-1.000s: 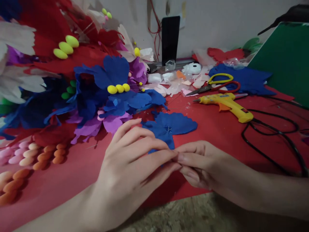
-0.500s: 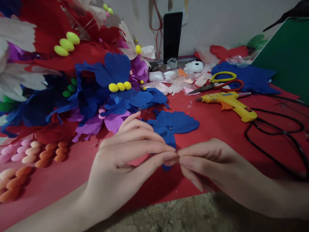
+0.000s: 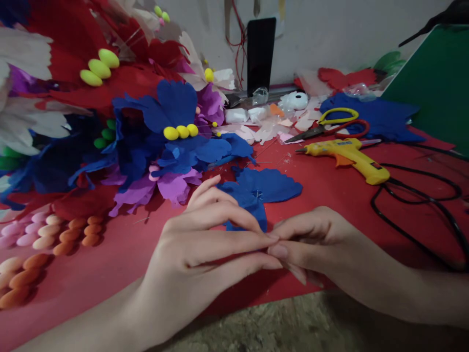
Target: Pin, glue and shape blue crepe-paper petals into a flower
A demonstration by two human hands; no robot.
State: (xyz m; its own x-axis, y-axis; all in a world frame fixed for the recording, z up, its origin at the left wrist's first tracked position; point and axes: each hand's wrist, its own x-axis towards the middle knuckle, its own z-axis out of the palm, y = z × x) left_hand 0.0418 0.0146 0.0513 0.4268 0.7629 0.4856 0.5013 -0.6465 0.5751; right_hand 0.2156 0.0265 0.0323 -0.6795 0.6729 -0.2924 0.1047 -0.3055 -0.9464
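left grip [image 3: 208, 249]: bare, slim-fingered | right grip [image 3: 318, 239]: bare, rounded thumbnail [image 3: 280, 251] | forearms [image 3: 91, 313]: bare

the blue petals [image 3: 276, 186] look matt and cloth-like, the glue gun [image 3: 350, 155] smooth plastic, the scissor blades [image 3: 305, 135] metal

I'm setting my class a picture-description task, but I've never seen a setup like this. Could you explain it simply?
No machine is at work here: these are a person's bare hands, seen by a camera worn on the head, looking forward and down. The left hand and right hand meet at the fingertips; anything pinched there is too small or hidden to make out.

Just beyond them, blue petals lie on a red surface. Farther right are a yellow glue gun and, behind it, scissors. On the left are a heap of colourful artificial flowers and, nearer, rows of pink and orange ovals.
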